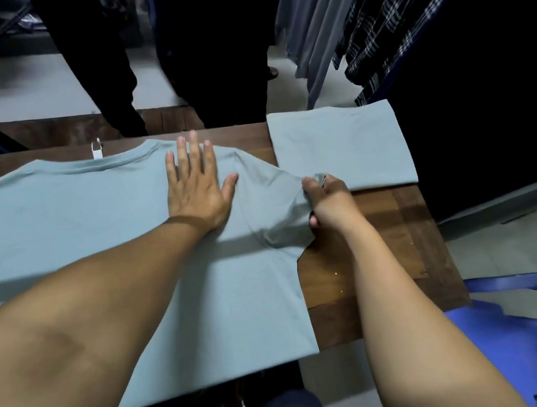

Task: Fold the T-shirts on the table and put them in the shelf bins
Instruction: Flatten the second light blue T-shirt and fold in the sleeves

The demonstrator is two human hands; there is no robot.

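Teal T-shirt (95,223) cropped L; R fingers (310,189) part-hidden

A T-shirt (97,239) lies spread over the left and middle of the tabletop (367,259), with its collar at the far edge and its hem over the near edge. A folded T-shirt (341,148) sits at the far right corner. The left hand (197,191) rests flat on the spread shirt near the collar. To its right, the right hand (327,203) grips the sleeve (269,196). A chair (527,341) stands off the near right corner.

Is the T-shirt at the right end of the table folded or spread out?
Folded. The T-shirt lies as a neat rectangle, with no sleeves showing.
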